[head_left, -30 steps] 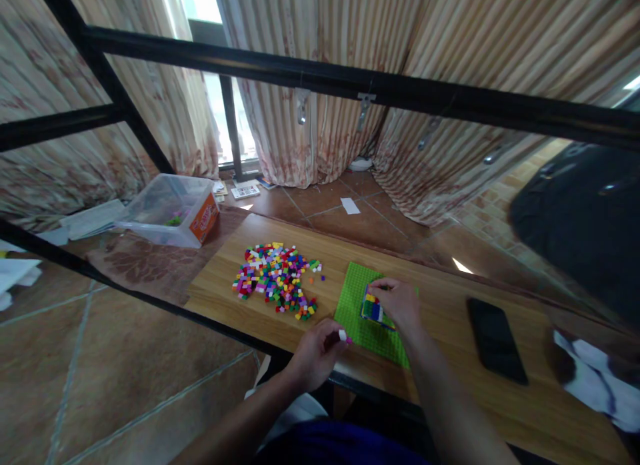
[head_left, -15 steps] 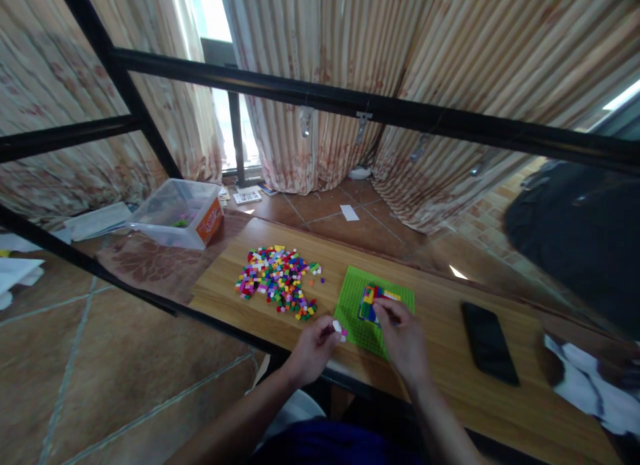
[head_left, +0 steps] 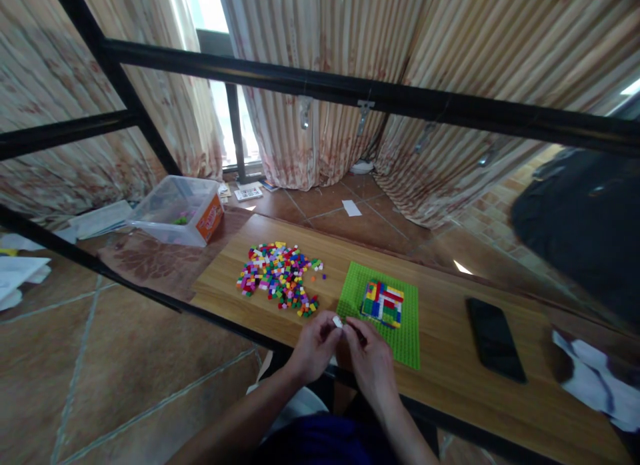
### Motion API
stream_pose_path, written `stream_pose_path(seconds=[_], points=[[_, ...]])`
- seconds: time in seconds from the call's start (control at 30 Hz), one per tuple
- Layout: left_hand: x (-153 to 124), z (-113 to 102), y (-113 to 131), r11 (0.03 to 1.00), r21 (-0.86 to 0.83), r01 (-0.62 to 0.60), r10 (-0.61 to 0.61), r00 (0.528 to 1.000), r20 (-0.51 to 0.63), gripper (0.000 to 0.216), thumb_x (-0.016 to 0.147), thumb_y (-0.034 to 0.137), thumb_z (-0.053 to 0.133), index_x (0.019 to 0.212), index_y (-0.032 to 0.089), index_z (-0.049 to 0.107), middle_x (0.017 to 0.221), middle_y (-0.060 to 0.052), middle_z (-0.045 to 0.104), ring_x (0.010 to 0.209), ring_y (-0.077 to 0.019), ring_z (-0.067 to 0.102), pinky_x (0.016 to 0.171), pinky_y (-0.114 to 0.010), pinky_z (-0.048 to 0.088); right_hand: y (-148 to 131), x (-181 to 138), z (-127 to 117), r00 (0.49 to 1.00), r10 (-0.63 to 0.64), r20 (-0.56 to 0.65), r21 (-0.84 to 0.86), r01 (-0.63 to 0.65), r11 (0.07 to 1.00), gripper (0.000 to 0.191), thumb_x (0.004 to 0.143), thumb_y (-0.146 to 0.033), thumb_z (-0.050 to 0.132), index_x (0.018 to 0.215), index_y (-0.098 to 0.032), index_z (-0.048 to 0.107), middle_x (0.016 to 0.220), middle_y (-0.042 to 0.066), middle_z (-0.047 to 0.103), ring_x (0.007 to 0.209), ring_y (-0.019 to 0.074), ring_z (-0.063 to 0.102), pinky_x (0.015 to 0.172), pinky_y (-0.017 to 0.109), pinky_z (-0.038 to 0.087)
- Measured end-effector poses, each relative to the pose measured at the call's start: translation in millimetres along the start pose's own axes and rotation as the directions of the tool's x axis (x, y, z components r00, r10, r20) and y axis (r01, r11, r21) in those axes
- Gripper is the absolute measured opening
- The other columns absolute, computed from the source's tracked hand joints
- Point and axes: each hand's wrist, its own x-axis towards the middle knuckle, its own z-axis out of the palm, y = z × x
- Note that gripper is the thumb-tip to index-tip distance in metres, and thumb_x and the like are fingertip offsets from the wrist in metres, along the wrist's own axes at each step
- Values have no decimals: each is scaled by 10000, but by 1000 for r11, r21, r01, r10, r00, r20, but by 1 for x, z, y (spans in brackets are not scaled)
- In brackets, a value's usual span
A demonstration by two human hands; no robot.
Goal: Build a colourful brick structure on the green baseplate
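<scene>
My left hand [head_left: 314, 348] is closed in a pinch around a white toy brick [head_left: 337, 322] at the near edge of the table. Close beside it, the fingertips of my right hand [head_left: 371, 358] are drawn together; whatever they grip there is hidden. Just beyond my right hand lies a green studded baseplate [head_left: 410, 345]. On it sits a low, square build of multicoloured bricks [head_left: 384, 304], in red, white, blue, yellow and green. To the left of the plate spreads a loose pile of small coloured bricks [head_left: 280, 278].
A black phone [head_left: 495, 338] lies on the wooden table [head_left: 440, 358] at the right, near crumpled white paper [head_left: 595, 378]. A clear plastic box [head_left: 173, 215] stands beyond the left end. A black metal bar [head_left: 325, 85] crosses in front of the curtains.
My right hand has come off the brick build and moved left and nearer to me, up against my left hand. The build is now uncovered. My left hand still holds white brick.
</scene>
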Motion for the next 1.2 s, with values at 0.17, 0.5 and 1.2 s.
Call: stream_pose_path(seconds=[0.17,0.5,1.2], points=[[0,0,-3,1000,19,16,-16,1000,-7,158,880,331,570,890,173,568,762,7,538,708,-128,503,682,-243,417,1,-3,1,1000,10,7,33,-10,999,317,902,-449,495,948,-235,724,961,67,715,876,210,662,798,344,510],[0,2,2,999,1,41,-41,999,-9,214,876,370,590,822,165,563,732,16,509,684,-117,468,641,-229,390,9,-6,6,997,-67,-46,16,68,998,288,917,-412,495,913,-240,725,934,60,709,872,195,651,807,338,512],[2,3,1,995,65,74,-77,996,34,86,857,258,577,853,174,563,730,19,544,691,-123,515,661,-238,398,46,74,-58,965,-156,-212,-344,76,936,394,880,-499,471,871,-223,751,953,87,684,901,223,596,852,394,459]])
